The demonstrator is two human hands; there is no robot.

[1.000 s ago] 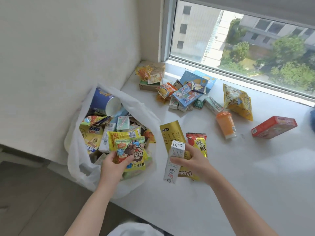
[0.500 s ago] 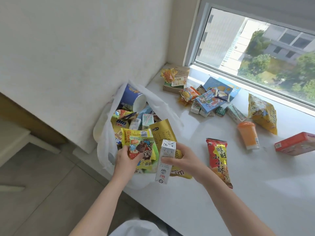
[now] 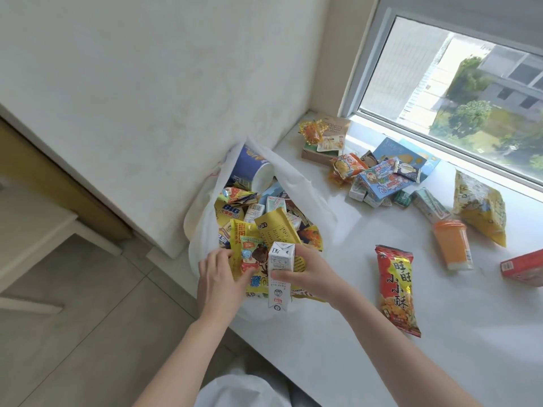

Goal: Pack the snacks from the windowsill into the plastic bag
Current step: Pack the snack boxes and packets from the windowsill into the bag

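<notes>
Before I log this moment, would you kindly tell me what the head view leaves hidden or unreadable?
- Red box: cut off by the right edge of the head view.
- Plastic bag: its lower contents are buried under the top snacks.
- Gold packet: its lower end is hidden behind the right hand and the white carton.
- Small boxes near the window: print too small to read.

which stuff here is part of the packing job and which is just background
Part of the job:
plastic bag
white carton and gold packet, gripped by the right hand
yellow cartoon packet, held by the left hand
red packet, orange bottle, yellow bag, red box, snack pile on the windowsill

Just background:
window
wall
floor
</notes>
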